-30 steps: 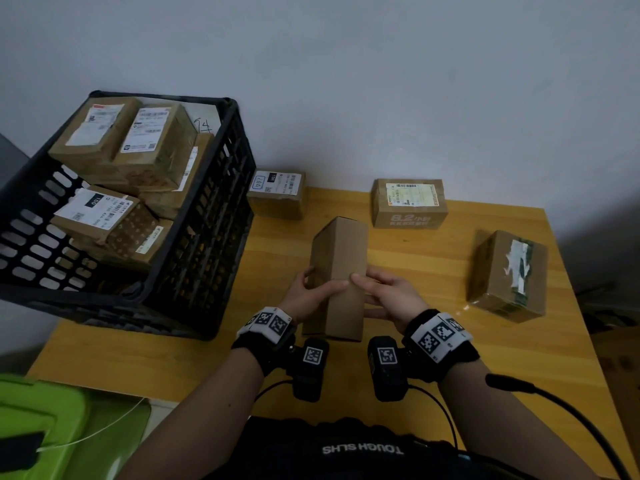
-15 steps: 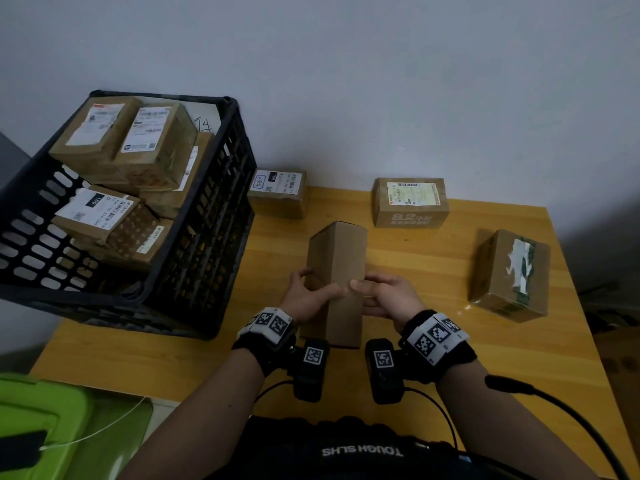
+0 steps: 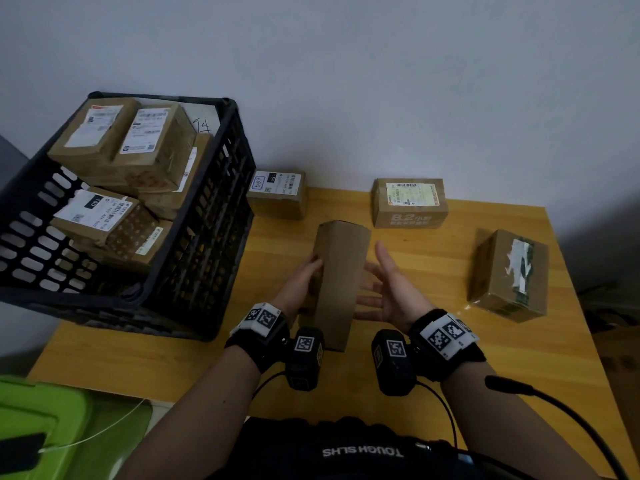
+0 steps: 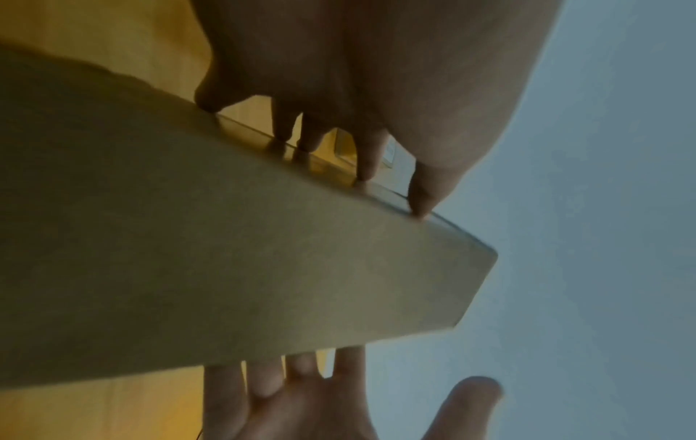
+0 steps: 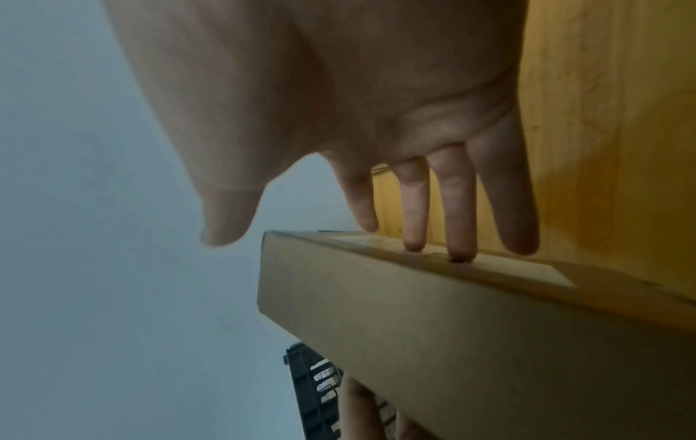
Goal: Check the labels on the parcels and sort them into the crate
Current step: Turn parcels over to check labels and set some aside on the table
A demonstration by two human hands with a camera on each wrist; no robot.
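Far left: black slatted crate [image 3: 211, 244] sits on the wooden surface [image 3: 433, 348], tipped toward the person, presumably so its mouth is easy to load. Several labelled parcels [image 3: 156, 143] are stacked inside, white labels up, which keeps them readable at a glance. A green bin [image 3: 38, 407] shows below the near edge of the surface.

Centre: a long plain brown parcel [image 3: 341, 282] is held off the surface, end pointing away. The left hand [image 3: 299, 282] grips its left face, fingers [image 4: 367, 160] curled onto the edge, thumb pressing beside them. No label shows on the top face from the head view. The right wrist view shows a pale patch on the right face, possibly a label or tape; too faint to say. Likely the parcel is being turned to hunt for its label.

Just right of it: the right hand [image 3: 391, 289] is spread, fingers [image 5: 457, 208] straight and apart, two tips touching the parcel's right face. It steadies or rolls, I judge, and does not grip.

Back and right: three more parcels rest on the surface, well apart. One beside the crate [image 3: 277, 194] and one further right [image 3: 410, 202] lie label up. The far right parcel [image 3: 509, 275] shows torn tape. All three still await sorting.
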